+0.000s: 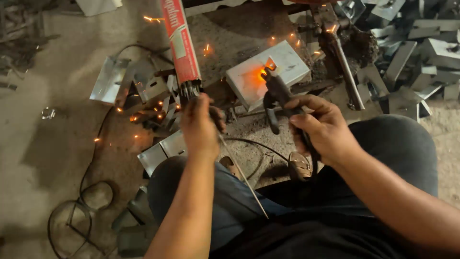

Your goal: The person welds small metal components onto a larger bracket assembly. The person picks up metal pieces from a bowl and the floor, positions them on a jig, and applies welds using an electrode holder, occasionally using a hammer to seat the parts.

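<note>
Right, I'm looking down over dark trousers at two bare hands working low over a dusty floor [43, 139]. My right hand [322, 128] has its fingers wrapped tight around the handle of a dark welding clamp [278, 93], whose nose points up and away toward a pale metal box [268, 72]. An orange glow [262, 73] burns on the near face of that box, right at the tip of the clamp, and small sparks are scattered over the floor to the left and up near the top of the view. My left hand [200, 125] is curled shut, pinching a thin welding rod [242, 175] that slants down from the fingers toward my lap. That hand sits just below the open end of a long red packet of rods [181, 41], with grey rod tips poking out of it. Bent metal plates [143, 84] lie in a loose heap left of the packet, one more flat piece resting against my left knee. A bigger pile of grey metal brackets [421, 48] fills the top right corner. A black cable [91, 177] snakes across the floor on the left and loops near the bottom edge. A sandal [299, 165] shows between my knees.
</note>
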